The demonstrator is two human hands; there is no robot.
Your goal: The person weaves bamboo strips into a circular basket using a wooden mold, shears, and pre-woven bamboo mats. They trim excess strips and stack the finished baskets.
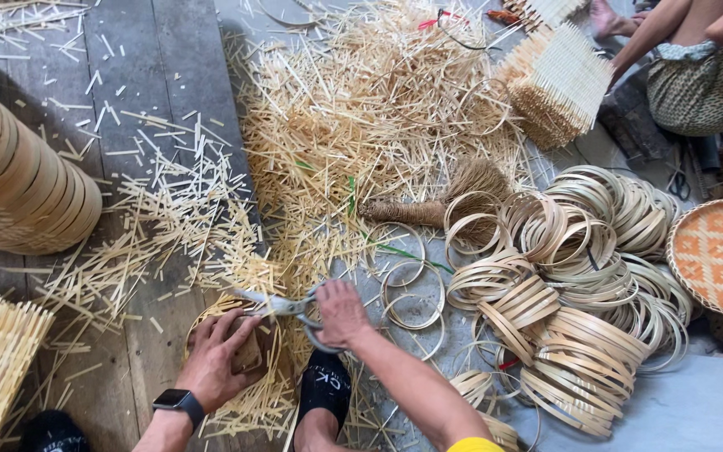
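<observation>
Your right hand (340, 311) grips scissors (282, 305) (fingers closed through the handles); your left hand (219, 356) clasps a woven basket (248, 356).

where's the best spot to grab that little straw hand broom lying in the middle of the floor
Probably by the bound handle of the hand broom, its narrow left end. Come from above: it lies flat on the straw offcuts, bristles fanned right against the bamboo hoops, so that side is crowded.

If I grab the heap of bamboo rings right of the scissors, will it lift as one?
Probably not: the bamboo rings lie loose and overlapping, so most would slide off. Each is a thin strip, so likely light and springy. Set on edge, one may roll.
</observation>
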